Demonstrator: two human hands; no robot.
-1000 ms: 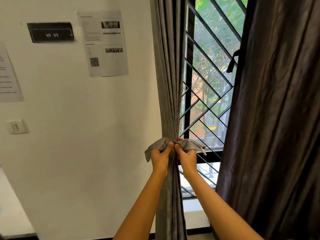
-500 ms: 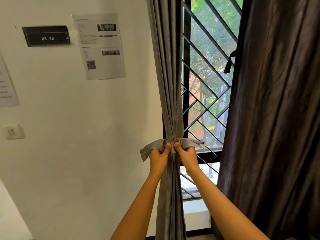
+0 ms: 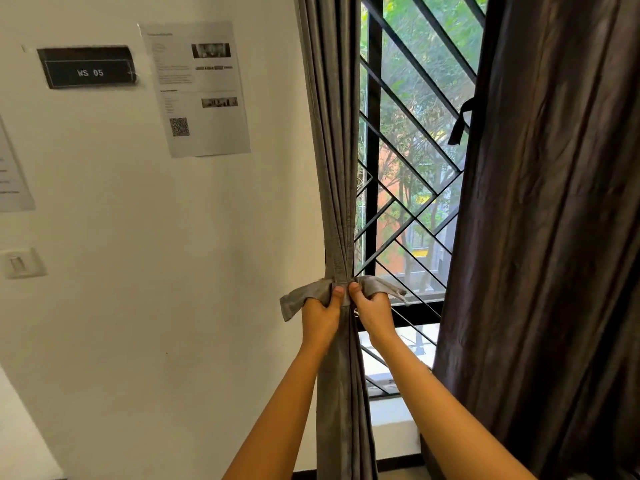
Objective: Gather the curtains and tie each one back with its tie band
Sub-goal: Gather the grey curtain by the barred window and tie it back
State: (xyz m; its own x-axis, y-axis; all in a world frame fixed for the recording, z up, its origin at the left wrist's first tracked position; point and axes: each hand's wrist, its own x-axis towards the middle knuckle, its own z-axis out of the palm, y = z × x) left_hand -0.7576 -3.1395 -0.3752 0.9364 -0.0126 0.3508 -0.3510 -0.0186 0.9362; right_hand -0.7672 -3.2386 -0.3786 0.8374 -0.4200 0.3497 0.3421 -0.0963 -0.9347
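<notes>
My left hand (image 3: 320, 315) and right hand (image 3: 374, 313) each grip 1 end of the grey tie band (image 3: 298, 299), thumbs close together. The band wraps the bunched grey curtain (image 3: 337, 168) beside the window (image 3: 408, 174). The dark curtain (image 3: 554, 237) hangs loose on the right.

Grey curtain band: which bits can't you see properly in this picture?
1. Head view: the middle of the tie band, where its ends meet. The thumbs of the left hand and right hand cover it, so I cannot tell if it is knotted.
2. Head view: the top of the grey curtain, cut off by the upper edge.
3. Head view: the far side of the dark curtain, cut off by the right edge.
4. Head view: the print on the paper sheet, too small to read.
</notes>
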